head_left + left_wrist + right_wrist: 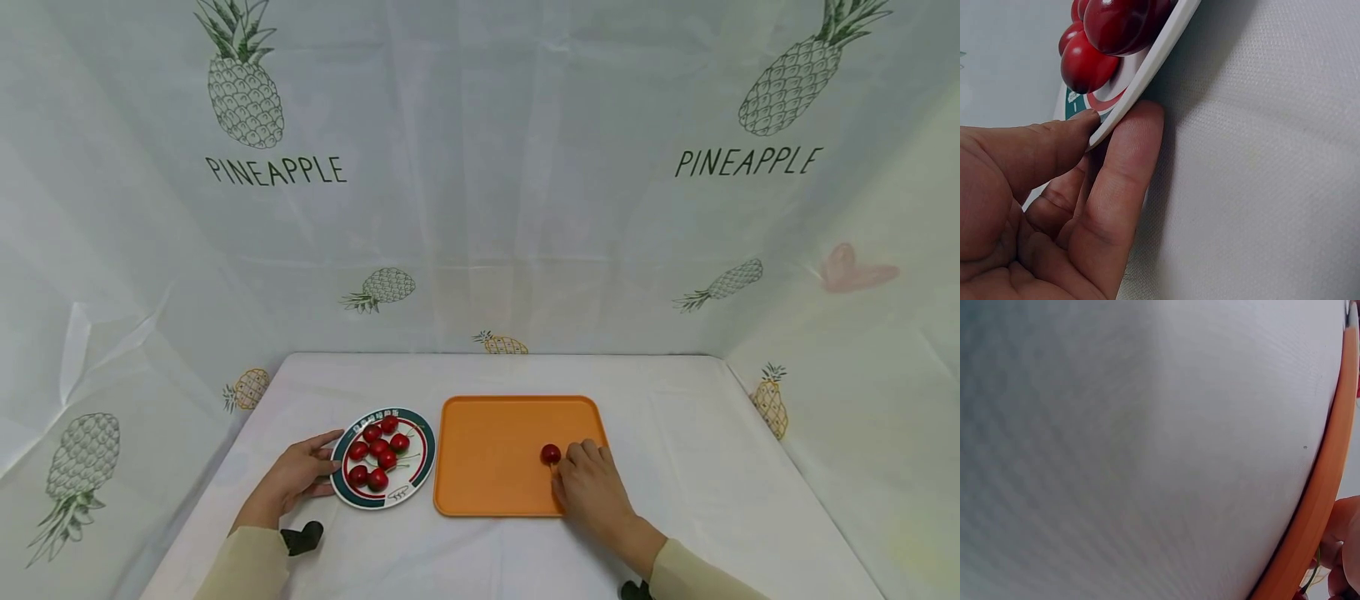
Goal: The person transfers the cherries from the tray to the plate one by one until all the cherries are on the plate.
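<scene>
My left hand [296,475] pinches the left rim of a round plate [427,446], thumb over the edge and a finger beneath it. White with a green and red border, the plate carries several red cherries [379,448]. In the left wrist view, the thumb [1054,150] and the cherries [1088,62] show close up. Over the right part of an orange tray [487,458], my right hand [596,487] has curled fingers and pinches a single cherry [551,454] by its stem. The right wrist view catches part of those fingers [1350,550] and a green stem [1315,575].
A white cloth [720,467] covers the table, and the plate stands just left of the tray. Behind and at both sides hang white curtains [480,183] printed with pineapples. The tray's raised edge [1316,506] runs along the right wrist view.
</scene>
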`<state>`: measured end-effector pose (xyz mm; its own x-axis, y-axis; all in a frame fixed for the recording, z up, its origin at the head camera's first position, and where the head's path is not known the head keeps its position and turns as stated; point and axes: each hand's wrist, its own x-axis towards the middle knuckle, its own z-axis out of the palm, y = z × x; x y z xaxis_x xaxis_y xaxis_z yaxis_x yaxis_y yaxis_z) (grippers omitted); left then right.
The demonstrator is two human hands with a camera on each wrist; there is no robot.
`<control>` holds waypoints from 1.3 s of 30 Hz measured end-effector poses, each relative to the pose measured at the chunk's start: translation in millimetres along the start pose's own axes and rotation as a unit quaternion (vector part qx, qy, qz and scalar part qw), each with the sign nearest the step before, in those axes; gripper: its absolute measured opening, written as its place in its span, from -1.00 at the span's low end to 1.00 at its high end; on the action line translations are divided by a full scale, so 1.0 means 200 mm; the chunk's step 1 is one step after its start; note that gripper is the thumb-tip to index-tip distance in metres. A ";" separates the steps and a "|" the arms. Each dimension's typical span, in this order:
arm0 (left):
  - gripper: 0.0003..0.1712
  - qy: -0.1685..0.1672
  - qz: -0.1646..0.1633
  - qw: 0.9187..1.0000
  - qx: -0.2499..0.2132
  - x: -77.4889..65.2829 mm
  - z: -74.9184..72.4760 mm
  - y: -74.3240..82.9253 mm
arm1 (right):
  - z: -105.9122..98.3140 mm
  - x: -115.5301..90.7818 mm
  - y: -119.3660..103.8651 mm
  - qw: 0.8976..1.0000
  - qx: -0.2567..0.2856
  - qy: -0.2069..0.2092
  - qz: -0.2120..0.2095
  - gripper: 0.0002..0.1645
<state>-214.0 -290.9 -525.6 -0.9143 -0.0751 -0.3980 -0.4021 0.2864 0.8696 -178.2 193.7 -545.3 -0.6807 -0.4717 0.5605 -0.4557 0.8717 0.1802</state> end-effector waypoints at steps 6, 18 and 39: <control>-0.24 0.003 -0.002 1.000 0.003 0.00 0.00 0.00 | 0.00 0.01 -0.01 1.000 -0.006 -0.003 0.005 -0.64; -0.24 0.006 -0.005 1.000 0.006 0.01 0.00 0.00 | 0.02 0.01 0.00 1.000 -0.009 0.000 0.011 -0.70; -0.24 0.009 -0.005 1.000 0.003 0.02 0.00 -0.01 | 0.03 0.16 0.00 1.000 0.003 -0.003 -0.021 -0.65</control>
<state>-215.9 -291.0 -529.0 -0.9107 -0.0963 -0.4018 -0.4118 0.2917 0.8634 -204.3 178.0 -531.6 -0.6643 -0.5078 0.5485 -0.4871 0.8507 0.1976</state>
